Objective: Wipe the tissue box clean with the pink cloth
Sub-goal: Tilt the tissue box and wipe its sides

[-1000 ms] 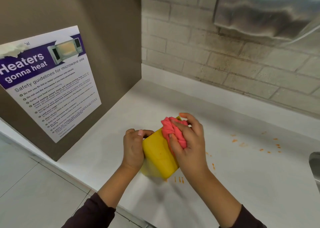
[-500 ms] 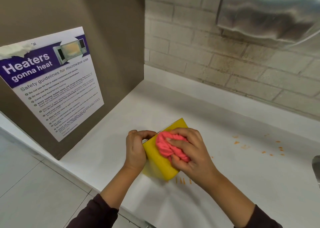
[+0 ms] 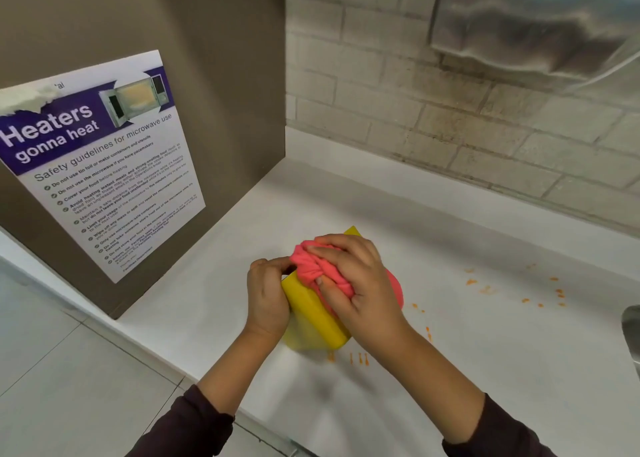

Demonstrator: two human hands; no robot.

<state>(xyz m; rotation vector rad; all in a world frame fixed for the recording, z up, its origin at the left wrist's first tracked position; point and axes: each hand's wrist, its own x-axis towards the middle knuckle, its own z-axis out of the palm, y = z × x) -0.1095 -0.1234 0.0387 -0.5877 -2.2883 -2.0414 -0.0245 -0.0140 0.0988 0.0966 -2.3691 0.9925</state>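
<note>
the right hand (image 3: 360, 283) hides most of the tissue box (image 3: 313, 314) top; poster (image 3: 100, 165) fine print unreadable

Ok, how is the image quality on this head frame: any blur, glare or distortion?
Head view: wide-angle bending curves the brick wall lines; soft streaky glare on the metal dispenser; the poster text reads sharp, while the counter near the bottom edge looks smeared; the hands cast only faint, diffuse shadows.

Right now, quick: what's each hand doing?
Left hand: closed on the side of the yellow tissue box, steadying it.
Right hand: closed on the bunched pink cloth, pressing it onto the box.
</note>
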